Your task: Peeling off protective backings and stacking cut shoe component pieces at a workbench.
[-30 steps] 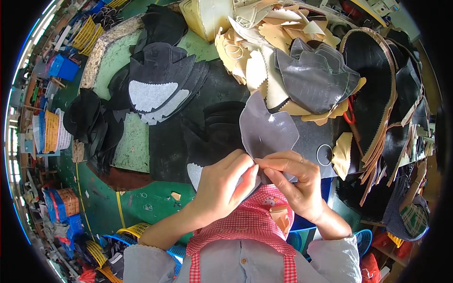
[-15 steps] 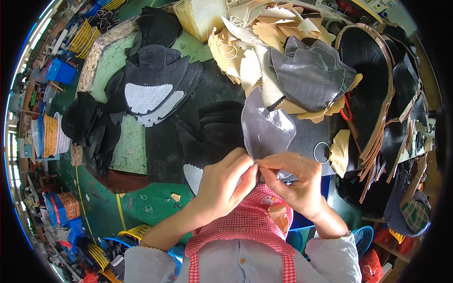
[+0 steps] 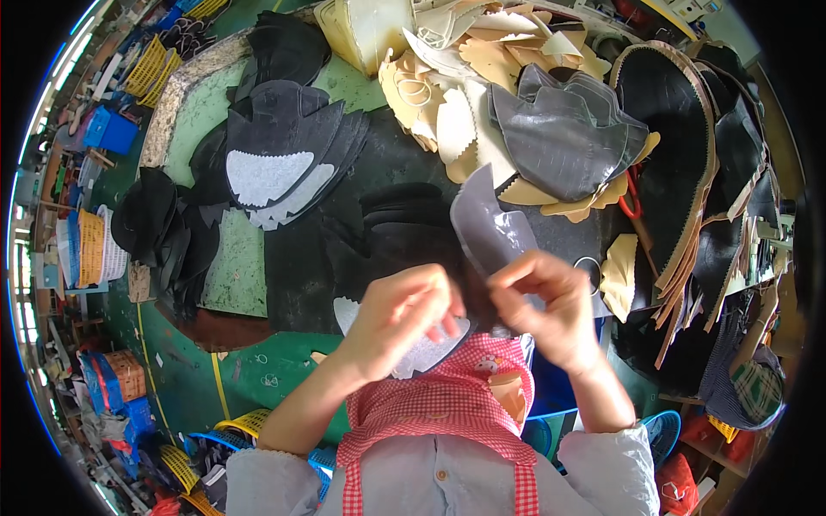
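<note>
Fingers (image 3: pixel 514 273) of the right hand (image 3: pixel 551 308) appear, in the head view, to pinch the lower edge of a grey sheet piece (image 3: pixel 490 225), which stands tilted and curled just right of centre. The left hand (image 3: pixel 400 318) hangs apart from it, digits loosely bent; blur hides whether they hold anything. A weak one-edge pinch could let the sheet swing or slip, its pointed top catching the tan piece (image 3: pixel 527 194) beside it. At lower centre, a white-patched black piece (image 3: pixel 434 353) seems to overhang the near edge of the table (image 3: pixel 237 271); a brushing wrist could knock it down. Black pieces (image 3: pixel 404 232) and a grey stack (image 3: pixel 564 138) narrow the room left and upper right.
</note>
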Action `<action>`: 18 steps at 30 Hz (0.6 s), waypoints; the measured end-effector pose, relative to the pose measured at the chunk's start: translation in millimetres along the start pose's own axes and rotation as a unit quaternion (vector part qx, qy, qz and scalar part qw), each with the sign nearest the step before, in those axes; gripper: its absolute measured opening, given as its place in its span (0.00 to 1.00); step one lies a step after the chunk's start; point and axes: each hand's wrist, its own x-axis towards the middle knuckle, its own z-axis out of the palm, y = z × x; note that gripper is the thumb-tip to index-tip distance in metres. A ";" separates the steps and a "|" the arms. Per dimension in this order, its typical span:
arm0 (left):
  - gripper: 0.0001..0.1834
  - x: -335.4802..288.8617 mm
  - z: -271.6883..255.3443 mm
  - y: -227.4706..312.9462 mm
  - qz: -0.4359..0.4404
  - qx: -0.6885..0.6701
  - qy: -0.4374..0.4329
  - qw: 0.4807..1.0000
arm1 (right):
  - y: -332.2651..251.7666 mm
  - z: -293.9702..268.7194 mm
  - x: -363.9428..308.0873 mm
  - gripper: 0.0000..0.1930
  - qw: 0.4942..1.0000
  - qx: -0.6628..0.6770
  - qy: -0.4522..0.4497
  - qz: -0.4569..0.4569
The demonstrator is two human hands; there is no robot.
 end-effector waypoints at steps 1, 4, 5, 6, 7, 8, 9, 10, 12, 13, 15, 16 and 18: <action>0.14 2.0 8.6 1.3 0.017 0.075 0.020 0.997 | -6.7 8.2 0.9 0.04 0.996 -0.073 -0.013 -0.049; 0.10 9.5 19.6 5.3 0.129 0.258 0.083 0.954 | -11.7 13.2 -1.3 0.05 0.992 -0.108 -0.001 -0.061; 0.08 8.9 19.5 5.2 0.145 0.304 0.079 0.938 | -11.4 13.1 -2.1 0.05 0.991 -0.124 0.007 -0.058; 0.08 9.1 18.7 3.0 0.145 0.304 0.077 0.939 | -11.0 13.1 -1.9 0.05 0.991 -0.124 0.009 -0.057; 0.07 9.0 18.3 -0.8 0.159 0.340 0.075 0.924 | -11.6 12.9 -2.1 0.05 0.990 -0.131 0.014 -0.051; 0.07 8.4 18.0 -4.1 0.174 0.375 0.074 0.908 | -12.0 12.4 -1.8 0.04 0.989 -0.138 0.019 -0.044; 0.06 5.9 15.8 -5.3 0.157 0.368 0.045 0.915 | -8.1 8.6 -0.6 0.04 0.997 -0.071 0.012 -0.003; 0.07 1.5 12.6 -8.0 0.114 0.252 0.015 0.961 | -0.9 2.3 2.2 0.03 0.999 -0.002 0.003 0.036; 0.12 -6.2 3.9 -6.8 -0.005 0.015 -0.040 0.999 | 16.9 -16.5 9.2 0.04 0.986 0.155 0.000 0.060; 0.11 -5.6 -6.5 -6.4 -0.026 0.008 -0.057 0.998 | 13.6 -15.2 5.7 0.04 0.988 0.137 -0.005 0.073; 0.18 1.9 2.8 3.6 -0.090 0.013 0.011 0.996 | 4.8 3.8 -1.4 0.05 0.992 0.088 -0.040 0.077; 0.17 3.6 9.0 0.8 -0.051 0.065 0.034 0.996 | 3.8 7.7 0.3 0.07 0.997 -0.003 -0.073 0.004; 0.14 5.2 9.1 -6.0 0.024 0.039 0.011 0.999 | 1.5 2.5 5.7 0.06 0.973 0.176 -0.089 0.122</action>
